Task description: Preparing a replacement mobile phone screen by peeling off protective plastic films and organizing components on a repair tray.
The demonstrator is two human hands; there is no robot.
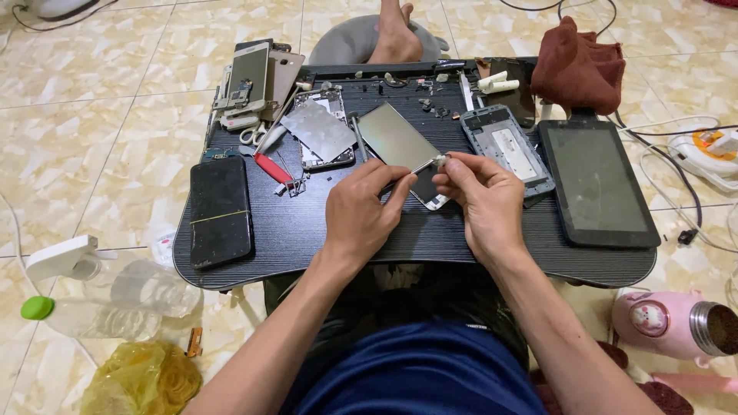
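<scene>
The left hand (360,217) and the right hand (484,201) met over the middle of the dark, ribbed worktop (307,230). Each grip was closed, pinching one thin, flat, reflective screen panel (396,138) at its near corner: left fingers on the lower edge, right fingertips just beside them at the white corner. The panel sloped away from the hands.

Just right of the right grip lay a grey rectangular phone frame (506,146), then a glossy black tablet (596,184). Well left of the left grip lay a cracked black phone (221,211); red-handled tweezers (273,167) lay between.
</scene>
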